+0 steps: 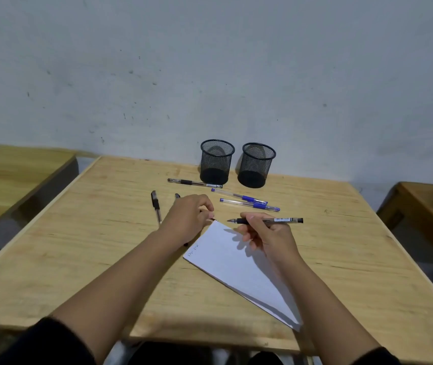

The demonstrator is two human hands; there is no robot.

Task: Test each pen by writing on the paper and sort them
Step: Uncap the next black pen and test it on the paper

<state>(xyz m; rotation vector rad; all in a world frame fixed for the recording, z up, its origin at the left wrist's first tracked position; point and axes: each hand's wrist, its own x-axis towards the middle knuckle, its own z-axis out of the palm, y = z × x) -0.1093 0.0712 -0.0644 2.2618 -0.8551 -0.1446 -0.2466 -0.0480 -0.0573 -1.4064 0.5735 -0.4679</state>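
My right hand (265, 234) holds a black pen (285, 220) level, its bare tip pointing left just above the far corner of the white paper (236, 267). A few scribbles mark the paper's left corner. My left hand (189, 219) is curled at that far corner, with a small dark piece, apparently the pen's cap, at its fingertips. It covers the middle of another dark pen (177, 196). Loose on the table lie a black pen (156, 205), a second black pen (194, 183) and two blue pens (239, 197) (249, 204). Two black mesh cups (216, 160) (257, 165) stand behind, nothing visible inside them.
The wooden table (91, 246) backs onto a grey wall. A second wooden surface (12, 169) stands to the left across a gap, and another (426, 204) to the right. The table's near edge runs just in front of my forearms.
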